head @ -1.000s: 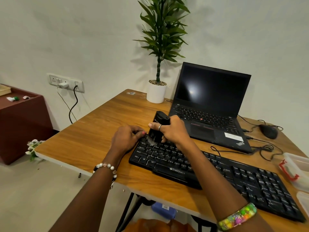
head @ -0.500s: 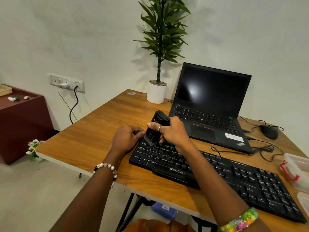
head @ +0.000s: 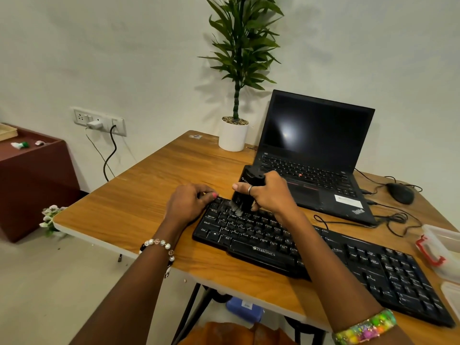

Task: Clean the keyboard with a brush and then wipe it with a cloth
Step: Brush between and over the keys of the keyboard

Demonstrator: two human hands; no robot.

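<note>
Wooden desk (head: 139, 195) against a pale wall serves as the workstation, with the black Zebronics keyboard (head: 311, 255) lying diagonally along the edge nearest the person. Behind the keyboard sit an open ThinkPad laptop (head: 316, 155) and a potted plant (head: 235, 120), and beyond its far right end a black mouse (head: 399, 192) and a clear plastic container (head: 445, 247). The right hand (head: 270, 192) is wrapped round the stubby black brush (head: 245, 192), fingers curled tight about its body and thumb pointing left, pale bristles down on the top key rows at the keyboard's left end. The left hand (head: 189, 202) rests at the keyboard's upper left corner, fingertips bent against the edge as if to steady it; whether it actually pinches anything cannot be told. Compared with half a second earlier, the bristles have dropped a little lower and fan out more over the keys, while the left hand has hardly moved, a sign of short repeated strokes in one spot. Brushing thus looks to be in its early stretch, with most of the keyboard to the right yet to be covered, and no cloth can be made out anywhere near the keyboard.
</note>
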